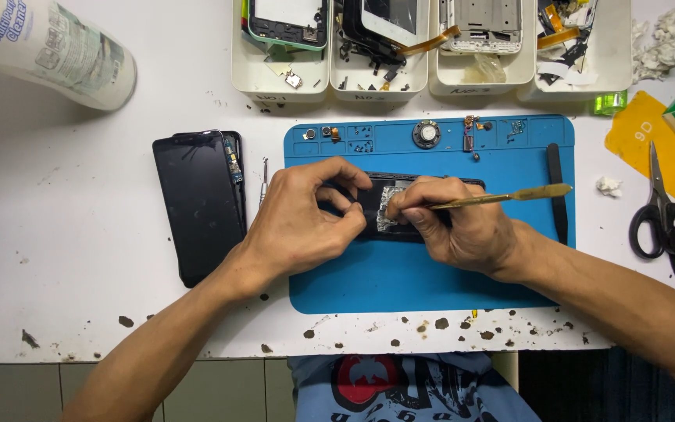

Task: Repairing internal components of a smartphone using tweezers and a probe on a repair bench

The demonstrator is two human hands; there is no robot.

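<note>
On the white table [80, 258], whose near edge was chipped and spotted, we saw a blue mat [431, 273] lying toward the middle, close to that near edge. Along the far edge stood a row of white trays [279, 82] filled with phone frames, screens and loose parts. At the far left corner a large white bottle [48, 51] lay on its side. Left of the mat a black phone screen [197, 203] rested flat on the table, with a thin screwdriver [264, 181] between it and the mat.

On the middle of the mat lay an opened black phone [369, 212], its inside facing up, a patch of crinkled silver foil [390, 205] showing on it. Our left hand [298, 215] curled over the phone's left end, fingers bent down and gripping it against the mat. Our right hand [455, 227] was closed around a slim brass-coloured tool [501, 198], its working end down among the fingers at the foil, its flat tail pointing toward the mat's right edge.

Near the right edge of the mat a black bar-shaped tool [558, 195] lay lengthwise. Beyond the mat, toward the table's right edge, black-handled scissors [660, 211] rested on a yellow sheet [658, 144]. Along the mat's far edge sat a small round speaker [426, 134] and a few tiny parts.
</note>
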